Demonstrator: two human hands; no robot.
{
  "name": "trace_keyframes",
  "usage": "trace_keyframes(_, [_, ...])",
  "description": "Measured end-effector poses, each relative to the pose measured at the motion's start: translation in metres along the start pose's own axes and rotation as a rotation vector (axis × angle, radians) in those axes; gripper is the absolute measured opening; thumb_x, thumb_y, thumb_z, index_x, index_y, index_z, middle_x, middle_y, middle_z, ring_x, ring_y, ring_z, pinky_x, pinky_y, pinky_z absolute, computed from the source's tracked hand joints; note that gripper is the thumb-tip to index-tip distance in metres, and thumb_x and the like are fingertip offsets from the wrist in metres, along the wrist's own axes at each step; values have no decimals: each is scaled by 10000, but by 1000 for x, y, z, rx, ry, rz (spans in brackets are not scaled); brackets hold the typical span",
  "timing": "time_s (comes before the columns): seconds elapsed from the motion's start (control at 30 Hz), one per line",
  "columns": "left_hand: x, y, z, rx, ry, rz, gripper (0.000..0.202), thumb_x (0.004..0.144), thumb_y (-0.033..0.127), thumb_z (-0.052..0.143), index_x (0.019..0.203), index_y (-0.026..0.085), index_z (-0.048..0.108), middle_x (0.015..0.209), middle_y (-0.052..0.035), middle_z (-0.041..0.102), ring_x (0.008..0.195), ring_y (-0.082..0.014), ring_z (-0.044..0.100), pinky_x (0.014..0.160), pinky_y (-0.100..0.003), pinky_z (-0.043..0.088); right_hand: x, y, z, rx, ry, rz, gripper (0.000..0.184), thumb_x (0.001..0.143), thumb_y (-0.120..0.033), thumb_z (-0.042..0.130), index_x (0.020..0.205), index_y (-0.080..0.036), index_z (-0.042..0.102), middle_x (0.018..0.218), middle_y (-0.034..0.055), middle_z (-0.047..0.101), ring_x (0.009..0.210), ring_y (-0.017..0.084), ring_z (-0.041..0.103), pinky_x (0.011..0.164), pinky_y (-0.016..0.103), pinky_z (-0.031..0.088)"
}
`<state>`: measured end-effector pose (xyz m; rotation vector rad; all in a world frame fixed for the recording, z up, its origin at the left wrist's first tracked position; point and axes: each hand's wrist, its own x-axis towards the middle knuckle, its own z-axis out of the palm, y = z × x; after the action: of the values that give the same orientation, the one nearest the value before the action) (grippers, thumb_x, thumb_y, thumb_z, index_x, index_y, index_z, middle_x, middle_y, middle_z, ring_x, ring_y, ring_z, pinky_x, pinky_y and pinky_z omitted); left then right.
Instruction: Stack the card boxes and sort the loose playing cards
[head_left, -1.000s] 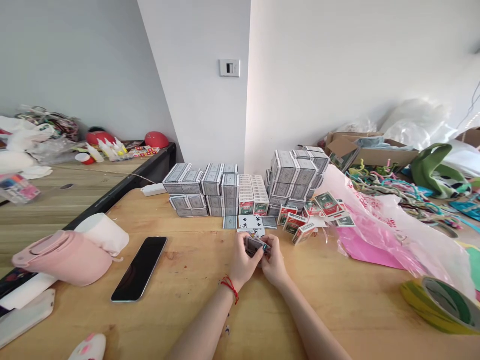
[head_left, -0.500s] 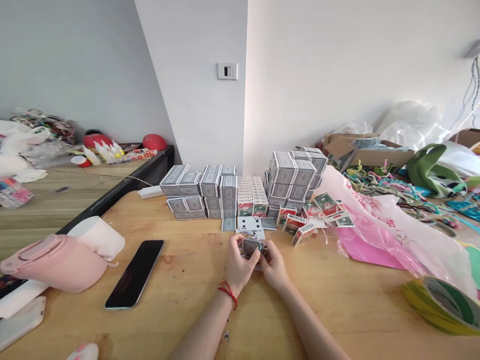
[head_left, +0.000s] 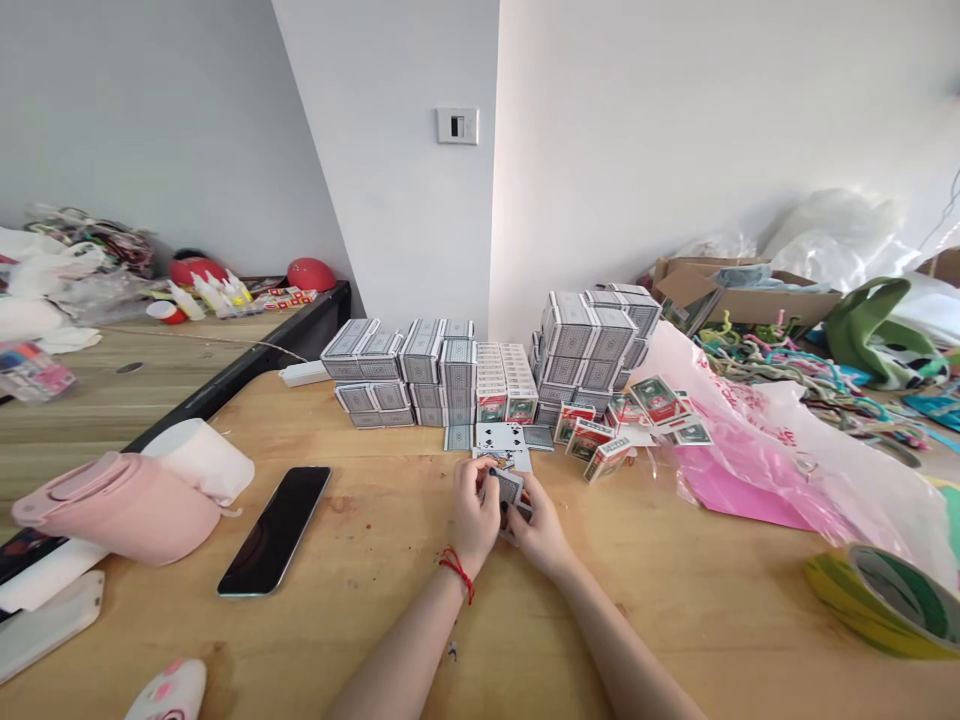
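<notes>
Both my hands meet over the middle of the wooden table. My left hand, with a red string on its wrist, and my right hand are closed together on a small deck of playing cards, grey backs showing. Just beyond the hands lie face-up cards, one a spade card, flat on the table. Behind them stand stacks of grey card boxes, with a taller stack to the right. Several loose red-and-green card packs lie scattered beside it.
A black phone lies left of my hands, with a pink pouch and a white roll further left. A pink plastic bag spreads on the right, a tape roll near the right edge. Coloured cords and cardboard boxes sit behind.
My hands have drawn slightly toward me and tilted the deck between them. The view has shifted a little; nothing on the table has moved.
</notes>
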<state>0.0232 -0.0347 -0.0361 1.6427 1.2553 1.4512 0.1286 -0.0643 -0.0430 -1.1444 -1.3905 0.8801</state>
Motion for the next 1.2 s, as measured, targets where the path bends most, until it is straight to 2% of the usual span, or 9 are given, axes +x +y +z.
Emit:
trace_keyframes(0.2, [-5,10,-1,-10,-68,125,366,717,280,608,1018,186,423,992,-65,455,915,-173,481,794,-324,418,-1,3,2,-127,101,-134,222,698,-108,443,848,-188,585,821,53,600,778,179,564,686,278,458])
trace_keyframes(0.3, [-5,17,0,49,-98,162,254,729,271,594,925,186,455,941,-53,456,909,-174,470,796,-325,407,-2,3,2,-167,160,-119,208,709,-121,437,818,-186,602,810,52,602,771,177,558,678,275,451])
trace_keyframes(0.43, [-4,14,1,76,-52,131,148,749,262,552,767,185,427,818,-23,437,801,-154,466,731,-298,410,-3,-3,1,-168,150,-59,136,710,-161,454,747,-173,584,717,32,571,666,161,524,599,252,434])
trace_keyframes(0.57, [-4,4,1,15,59,24,131,786,299,490,783,186,424,807,-22,456,769,-148,476,708,-289,417,-3,-10,0,-67,91,-34,189,755,-210,440,814,-171,614,812,48,604,788,181,554,716,274,442])
trace_keyframes(0.77, [-3,-5,3,-60,199,-111,241,860,314,340,731,175,489,870,-58,503,860,-168,500,780,-317,414,0,-3,3,-65,226,115,294,821,-390,412,837,-163,598,817,71,636,769,199,582,691,284,450])
trace_keyframes(0.9, [-4,-5,5,-27,173,-102,216,864,284,337,765,182,500,889,-62,521,872,-169,506,812,-328,403,1,-2,2,-80,250,132,329,830,-425,388,837,-166,591,811,72,638,765,203,583,700,292,451])
trace_keyframes(1.07, [-6,-5,8,-104,144,-183,172,878,289,317,912,192,454,838,-42,542,795,-148,538,747,-305,429,-4,-9,2,28,65,39,244,775,-281,462,983,-178,538,961,70,613,871,201,572,768,307,451])
trace_keyframes(1.13, [-6,-4,9,-155,149,-211,165,870,303,340,918,188,448,823,-38,535,774,-142,540,730,-293,437,-5,-9,3,48,-53,-13,377,679,-156,497,1054,-188,489,1023,66,585,910,196,560,791,312,449])
trace_keyframes(1.2, [-5,-2,7,-234,162,-241,154,857,307,366,919,185,437,817,-33,520,751,-136,535,697,-276,445,-6,-7,4,22,-68,-48,455,611,-81,459,1053,-187,472,1012,64,574,917,190,553,801,321,446])
